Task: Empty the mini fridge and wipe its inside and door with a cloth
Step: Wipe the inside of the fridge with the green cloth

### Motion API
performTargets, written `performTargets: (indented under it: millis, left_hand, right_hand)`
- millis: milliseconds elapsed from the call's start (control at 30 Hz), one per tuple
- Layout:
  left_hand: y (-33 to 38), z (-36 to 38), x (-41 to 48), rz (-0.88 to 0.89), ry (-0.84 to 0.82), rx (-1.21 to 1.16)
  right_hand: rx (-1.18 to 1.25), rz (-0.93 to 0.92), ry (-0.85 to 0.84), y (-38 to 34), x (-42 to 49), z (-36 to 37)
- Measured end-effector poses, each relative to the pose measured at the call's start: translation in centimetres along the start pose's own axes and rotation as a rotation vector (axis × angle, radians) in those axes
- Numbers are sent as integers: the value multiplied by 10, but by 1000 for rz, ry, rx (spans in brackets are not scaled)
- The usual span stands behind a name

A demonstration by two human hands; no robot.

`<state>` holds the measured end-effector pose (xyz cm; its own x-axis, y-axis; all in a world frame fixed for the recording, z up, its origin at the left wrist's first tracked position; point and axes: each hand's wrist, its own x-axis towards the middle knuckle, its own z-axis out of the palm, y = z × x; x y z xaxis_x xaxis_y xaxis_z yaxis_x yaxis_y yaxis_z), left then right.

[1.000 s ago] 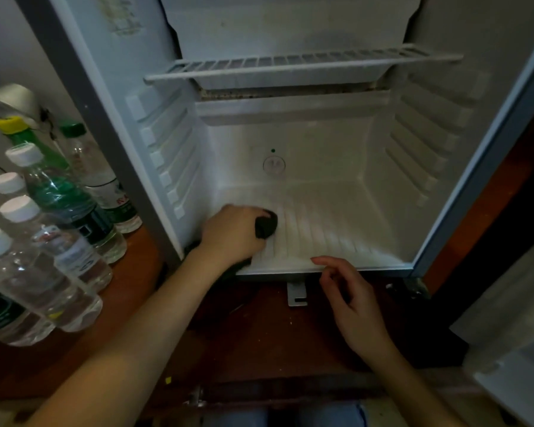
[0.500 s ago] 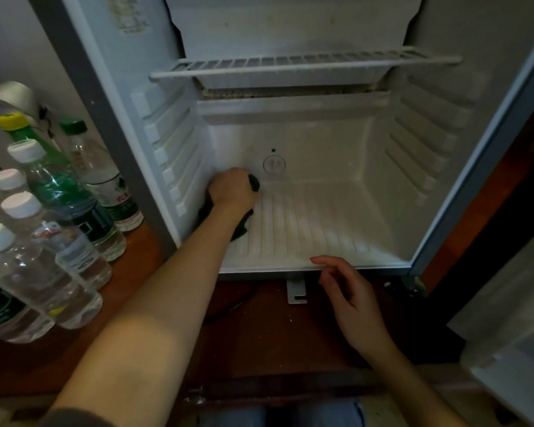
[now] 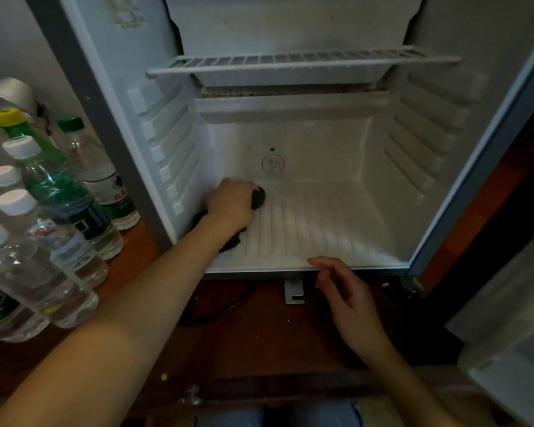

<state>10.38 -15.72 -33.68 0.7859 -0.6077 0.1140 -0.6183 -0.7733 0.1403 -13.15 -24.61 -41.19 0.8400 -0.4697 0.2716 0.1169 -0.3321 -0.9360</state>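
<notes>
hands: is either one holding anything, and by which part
The left hand grips a dark cloth by its bunched middle, pressed against the fridge floor. The right hand holds nothing, fingers relaxed.

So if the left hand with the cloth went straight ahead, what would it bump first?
Probably the fridge's back wall, near the round dial. The left hand grips the dark cloth on the ribbed floor, close to that wall, though depth is hard to judge.
</notes>
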Motion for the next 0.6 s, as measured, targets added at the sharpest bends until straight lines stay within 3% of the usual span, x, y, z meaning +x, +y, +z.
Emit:
performTargets:
  millis: [133,267,400,467,600]
  left_hand:
    - [-1,-11,26,-79,-58,-13]
    - [4,-10,-25,-25,-116,-114]
    - [6,3,-89,11,80,-40]
    - [2,6,-81,-113,202,-111]
    - [-1,4,-35,-308,222,-162]
  right_hand:
    - [8,7,-12,0,0,-1]
    - [39,2,-1,-1,1,0]
    - [48,-11,-18,-1,2,1]
    - [44,-7,-24,-1,2,1]
    - [39,19,-23,1,0,-1]
